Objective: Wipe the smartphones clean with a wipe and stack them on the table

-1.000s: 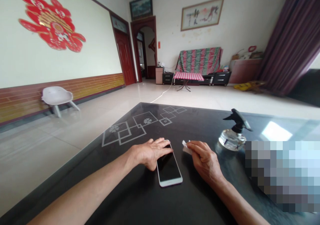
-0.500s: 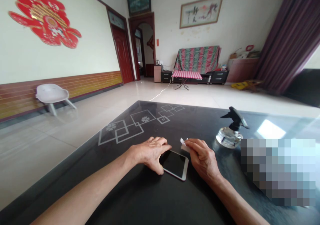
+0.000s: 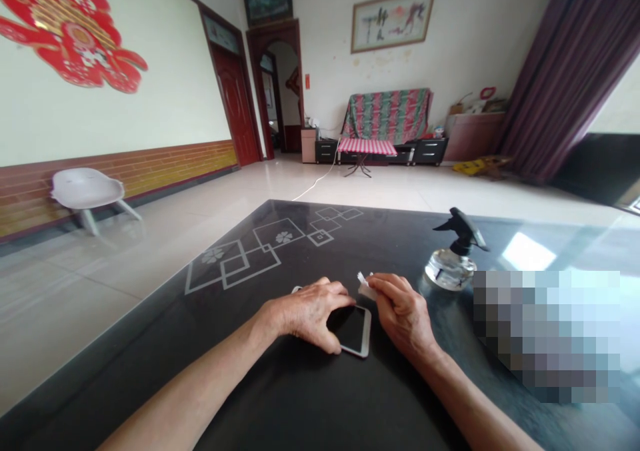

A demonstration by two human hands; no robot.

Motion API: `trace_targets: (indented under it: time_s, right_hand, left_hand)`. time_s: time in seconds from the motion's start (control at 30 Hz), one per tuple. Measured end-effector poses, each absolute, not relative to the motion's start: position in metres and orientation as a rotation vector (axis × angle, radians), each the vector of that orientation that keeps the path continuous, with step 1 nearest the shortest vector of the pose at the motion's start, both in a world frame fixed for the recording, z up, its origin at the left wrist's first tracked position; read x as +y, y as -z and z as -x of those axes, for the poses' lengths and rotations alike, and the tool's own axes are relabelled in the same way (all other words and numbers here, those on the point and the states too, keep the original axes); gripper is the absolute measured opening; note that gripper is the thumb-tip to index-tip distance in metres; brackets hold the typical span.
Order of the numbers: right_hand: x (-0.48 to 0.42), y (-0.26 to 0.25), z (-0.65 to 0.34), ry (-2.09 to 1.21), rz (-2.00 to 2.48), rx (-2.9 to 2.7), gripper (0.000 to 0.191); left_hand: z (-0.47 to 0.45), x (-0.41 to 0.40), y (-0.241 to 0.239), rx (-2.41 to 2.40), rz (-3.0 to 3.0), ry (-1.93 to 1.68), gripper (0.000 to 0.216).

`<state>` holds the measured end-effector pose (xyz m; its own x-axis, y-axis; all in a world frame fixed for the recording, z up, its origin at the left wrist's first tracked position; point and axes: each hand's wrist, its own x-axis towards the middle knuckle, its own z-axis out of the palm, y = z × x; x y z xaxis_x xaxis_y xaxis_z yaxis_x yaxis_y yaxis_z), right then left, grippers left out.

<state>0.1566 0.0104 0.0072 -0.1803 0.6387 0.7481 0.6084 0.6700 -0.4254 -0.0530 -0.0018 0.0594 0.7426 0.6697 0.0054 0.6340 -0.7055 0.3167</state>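
A white-edged smartphone [image 3: 354, 329] with a dark screen lies flat and crosswise on the black glass table [image 3: 280, 391]. My left hand [image 3: 310, 312] rests over its left part, fingers curved around it and thumb at its near edge. My right hand [image 3: 403, 314] sits just right of the phone, pinched shut on a small white wad of tissue [image 3: 365, 287] that sticks out past the fingertips above the phone's right end.
A clear spray bottle [image 3: 453, 261] with a black trigger head stands on the table to the right of my hands. A blurred patch covers the table's right side. White square patterns mark the far left corner. A white chair [image 3: 87, 194] stands by the left wall.
My left hand has turned the phone from lengthwise to crosswise and now covers more of it. My right hand kept its pinch on the tissue and stayed beside the phone.
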Motion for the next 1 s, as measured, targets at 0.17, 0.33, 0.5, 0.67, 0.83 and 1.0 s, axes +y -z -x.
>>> trace_targets:
  time_s: [0.17, 0.33, 0.5, 0.67, 0.83, 1.0]
  right_hand:
    - [0.011, -0.008, -0.157, -0.054, 0.998, -1.797, 0.025]
    - [0.011, -0.01, -0.155, -0.095, 0.971, -1.739, 0.024]
    - [0.005, -0.018, -0.151, -0.131, 0.914, -1.707, 0.023]
    - [-0.003, -0.027, -0.143, -0.211, 0.824, -1.698, 0.022]
    - [-0.009, -0.032, -0.135, -0.254, 0.809, -1.714, 0.021]
    - [-0.013, -0.034, -0.133, -0.27, 0.817, -1.732, 0.022]
  left_hand:
    - [0.064, -0.002, -0.063, 0.978, -2.53, -0.386, 0.082]
    - [0.082, 0.001, -0.08, 0.903, -2.329, -0.567, 0.079]
    - [0.085, 0.003, -0.085, 0.887, -2.254, -0.577, 0.077]
    - [0.085, 0.006, -0.082, 0.897, -2.229, -0.596, 0.074]
    - [0.084, 0.006, -0.084, 0.905, -2.242, -0.612, 0.072]
    - [0.084, 0.005, -0.085, 0.893, -2.26, -0.61, 0.071]
